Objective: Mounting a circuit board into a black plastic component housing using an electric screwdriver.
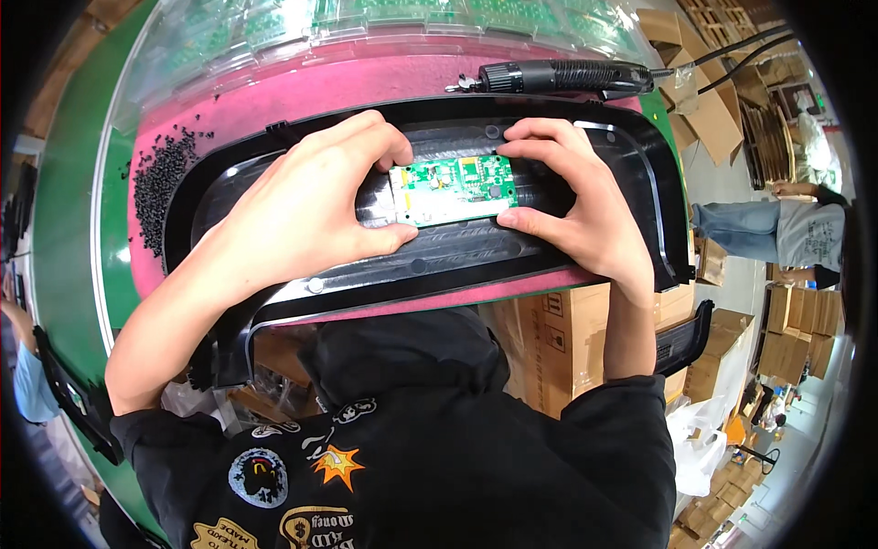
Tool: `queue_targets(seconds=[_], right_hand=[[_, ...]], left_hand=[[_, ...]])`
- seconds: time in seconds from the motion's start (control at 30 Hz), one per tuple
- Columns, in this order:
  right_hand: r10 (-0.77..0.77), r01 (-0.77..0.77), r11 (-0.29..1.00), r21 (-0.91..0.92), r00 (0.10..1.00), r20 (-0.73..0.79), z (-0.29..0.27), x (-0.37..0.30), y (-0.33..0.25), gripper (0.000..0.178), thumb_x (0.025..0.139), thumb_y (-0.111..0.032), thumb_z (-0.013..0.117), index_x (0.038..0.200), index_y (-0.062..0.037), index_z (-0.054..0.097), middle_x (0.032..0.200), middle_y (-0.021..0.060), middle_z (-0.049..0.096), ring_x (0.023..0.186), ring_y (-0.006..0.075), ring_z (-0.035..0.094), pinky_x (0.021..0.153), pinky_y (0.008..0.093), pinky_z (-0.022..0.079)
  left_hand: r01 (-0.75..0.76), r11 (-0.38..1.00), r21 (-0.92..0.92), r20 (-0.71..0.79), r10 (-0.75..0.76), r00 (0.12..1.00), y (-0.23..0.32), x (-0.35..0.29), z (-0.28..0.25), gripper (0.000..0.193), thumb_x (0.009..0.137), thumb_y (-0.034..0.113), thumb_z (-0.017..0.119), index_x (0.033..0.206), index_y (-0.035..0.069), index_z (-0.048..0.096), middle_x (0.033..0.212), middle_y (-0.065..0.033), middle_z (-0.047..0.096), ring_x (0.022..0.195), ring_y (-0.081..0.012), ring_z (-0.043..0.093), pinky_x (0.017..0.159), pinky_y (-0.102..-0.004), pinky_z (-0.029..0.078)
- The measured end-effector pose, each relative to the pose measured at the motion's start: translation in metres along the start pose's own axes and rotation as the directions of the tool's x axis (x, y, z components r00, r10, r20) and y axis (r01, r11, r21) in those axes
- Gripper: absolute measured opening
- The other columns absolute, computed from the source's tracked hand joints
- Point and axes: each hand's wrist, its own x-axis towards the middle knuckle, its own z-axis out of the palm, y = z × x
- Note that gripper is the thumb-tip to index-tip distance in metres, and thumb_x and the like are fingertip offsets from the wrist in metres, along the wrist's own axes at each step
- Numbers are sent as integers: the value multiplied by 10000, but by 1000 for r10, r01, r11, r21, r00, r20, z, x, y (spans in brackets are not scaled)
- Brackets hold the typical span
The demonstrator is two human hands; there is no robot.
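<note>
A small green circuit board [455,189] lies in the hollow of a large black plastic housing [631,156] that rests on a pink mat [274,91]. My left hand [306,206] holds the board's left end between thumb and fingers. My right hand [572,197] pinches its right end, thumb below and fingers above. Both hands press the board against the housing's ribbed inner face.
A black electric screwdriver [558,76] with a cable lies on the mat behind the housing. A heap of small black screws [165,174] sits at the left. Clear trays of green boards [412,18] line the back. Cardboard boxes [567,339] stand below right, where another person [786,229] is bending.
</note>
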Motion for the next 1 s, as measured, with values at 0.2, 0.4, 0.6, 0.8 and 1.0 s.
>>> queue_targets(seconds=[0.2,0.4,0.6,0.8,1.0], right_hand=[[-2,1,1000,-24,1000,-10,1,2,-3,461,687,-144,797,1094,-29,614,1174,87,546,1132,283,491,970,375,402],[17,-17,999,-31,1000,-5,1,0,-6,460,681,-126,794,1095,-32,617,1167,90,542,1119,279,491,976,367,392],[2,-2,999,-53,1000,-3,5,2,-9,472,681,-111,790,1109,-33,608,1172,104,535,1119,293,488,978,376,387],[32,-30,997,-66,999,30,5,4,-15,566,666,-95,798,1177,-50,559,1228,117,516,1169,301,477,1011,376,370],[258,-247,964,98,958,-121,-24,-4,-16,607,756,-113,725,1308,-59,479,1163,57,569,1100,187,485,980,345,371]], left_hand=[[-2,1000,29,6,2,1000,-4,1,1,435,651,132,787,986,7,540,897,-88,516,757,-214,516,685,-321,446],[-2,999,48,17,1,1000,-3,-2,2,444,671,151,779,1005,1,529,923,-112,533,865,-277,570,766,-360,469],[-2,996,89,32,-1,999,-3,-7,0,450,721,189,758,1070,6,540,998,-126,543,927,-298,597,793,-377,492],[-25,988,150,44,18,999,-1,-15,-7,521,761,233,737,1159,-16,511,1073,-152,555,972,-334,602,807,-398,500],[38,984,174,-310,18,951,-12,-46,-69,165,828,102,669,915,-38,655,772,-143,666,721,-254,665,682,-321,518]])
